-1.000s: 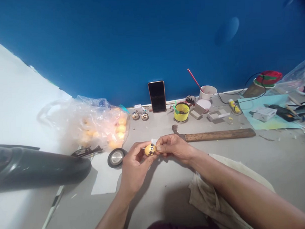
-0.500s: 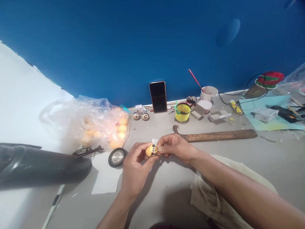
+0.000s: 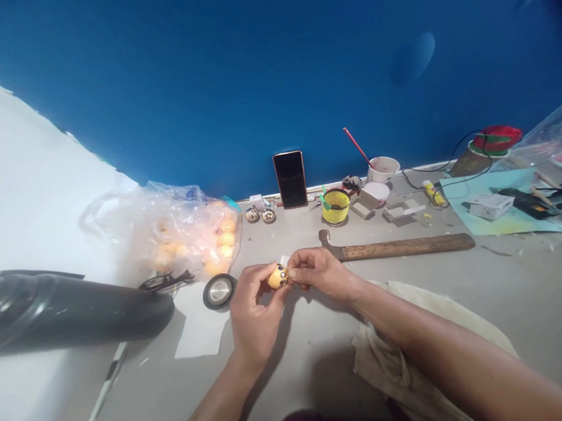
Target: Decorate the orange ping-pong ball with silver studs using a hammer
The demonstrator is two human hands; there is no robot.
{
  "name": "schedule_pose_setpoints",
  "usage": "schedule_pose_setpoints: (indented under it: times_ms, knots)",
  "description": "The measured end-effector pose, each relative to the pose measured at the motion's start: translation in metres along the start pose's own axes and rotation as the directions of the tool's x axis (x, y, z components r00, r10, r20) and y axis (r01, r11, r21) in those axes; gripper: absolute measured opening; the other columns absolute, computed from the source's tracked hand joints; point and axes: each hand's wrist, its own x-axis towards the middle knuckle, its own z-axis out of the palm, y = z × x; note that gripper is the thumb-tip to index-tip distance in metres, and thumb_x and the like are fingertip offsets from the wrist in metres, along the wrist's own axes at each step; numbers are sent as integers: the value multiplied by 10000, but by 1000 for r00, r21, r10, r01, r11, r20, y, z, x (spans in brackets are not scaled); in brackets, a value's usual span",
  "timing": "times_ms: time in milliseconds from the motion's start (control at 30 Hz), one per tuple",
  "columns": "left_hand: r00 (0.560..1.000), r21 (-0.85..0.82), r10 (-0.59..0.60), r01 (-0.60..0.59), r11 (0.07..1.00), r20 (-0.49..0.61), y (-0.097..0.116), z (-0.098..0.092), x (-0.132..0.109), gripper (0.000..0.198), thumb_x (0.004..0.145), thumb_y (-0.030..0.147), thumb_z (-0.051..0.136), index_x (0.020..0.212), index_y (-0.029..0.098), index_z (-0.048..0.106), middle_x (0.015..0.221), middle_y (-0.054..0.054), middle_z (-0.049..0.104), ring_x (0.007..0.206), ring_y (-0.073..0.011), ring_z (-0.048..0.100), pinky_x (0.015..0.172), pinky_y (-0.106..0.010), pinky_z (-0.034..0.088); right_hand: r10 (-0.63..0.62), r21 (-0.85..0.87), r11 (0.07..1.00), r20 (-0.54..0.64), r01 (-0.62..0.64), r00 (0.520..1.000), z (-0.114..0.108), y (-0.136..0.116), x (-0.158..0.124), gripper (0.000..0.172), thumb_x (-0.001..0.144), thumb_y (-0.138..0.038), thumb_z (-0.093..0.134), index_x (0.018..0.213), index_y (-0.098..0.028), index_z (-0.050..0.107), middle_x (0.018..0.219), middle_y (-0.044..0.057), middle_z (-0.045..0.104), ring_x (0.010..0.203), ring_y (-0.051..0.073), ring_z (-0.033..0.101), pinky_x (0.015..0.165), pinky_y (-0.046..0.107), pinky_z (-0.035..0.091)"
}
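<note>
In the middle of the grey table top [image 3: 309, 369], just above it as far as I can see, a small round yellow ball with dark spots [image 3: 276, 278] sits between two bare hands. The left hand [image 3: 256, 316] is holding the ball, with the thumb under it and the fingers around the other side. The right hand [image 3: 321, 276] has its thumb and pointing finger pinched together at the ball's right side. I cannot tell if something tiny is between those fingertips. A little white scrap [image 3: 284, 259] peeks out behind the hands, and I cannot tell if a finger holds it.

Just beside the left hand is a round black disc with a silver middle [image 3: 220, 292], at the top of a flat white sheet of paper [image 3: 200, 330]. Farther left, a big see-through plastic bag [image 3: 138, 224] has yellow and orange balls [image 3: 225, 239] inside.

Past the right hand lies a hammer with a long brown wooden handle [image 3: 406, 247]. Its metal head is near the fingers. A crumpled cream cloth [image 3: 387, 360] lies under the right arm.

At the back, a black phone with a thin orange edge [image 3: 290, 179] leans on the blue wall [image 3: 212, 84]. To its right is a short bright yellow cup [image 3: 335, 215].
</note>
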Motion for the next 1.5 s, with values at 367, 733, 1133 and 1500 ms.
schedule_pose_setpoints:
  times_ms: [367, 733, 1133, 1500]
  knots:
    - [987, -215, -160, 162, 963, 24, 7, 4, -2, 311, 743, 277, 822, 1024, 212, 706, 989, -35, 684, 855, -178, 688, 724, -289, 589, 109, 174, 977, 72, -120, 991, -1, -5, -2, 372, 654, -426, 865, 739, -163, 616, 598, -32, 580, 493, 72, 468, 467, 197, 429]
    - [894, -381, -370, 443, 812, 251, 12, -1, 7, 417, 689, 306, 836, 1053, 177, 678, 893, -42, 751, 805, -189, 716, 683, -272, 586, 69, 162, 983, 129, -89, 989, -6, -8, -3, 442, 719, -545, 815, 773, -173, 582, 570, -49, 544, 474, 77, 467, 471, 210, 442]
    - [776, -536, -467, 630, 562, 423, 6, -5, 11, 307, 730, 280, 783, 1021, 190, 751, 938, -52, 741, 666, -104, 595, 622, -229, 484, -141, -437, 897, -158, 59, 977, -32, -37, -5, 361, 837, -526, 656, 716, -201, 556, 597, -15, 584, 505, 113, 490, 499, 254, 369]
    - [670, -606, -561, 721, 335, 486, 0, -8, 21, 347, 631, 203, 763, 969, 127, 773, 904, -101, 744, 636, -112, 588, 564, -214, 452, 113, -963, -113, -259, -246, 959, -80, -63, -17, 339, 648, -324, 766, 925, -211, 608, 985, 77, 699, 924, 260, 631, 600, 297, 298]
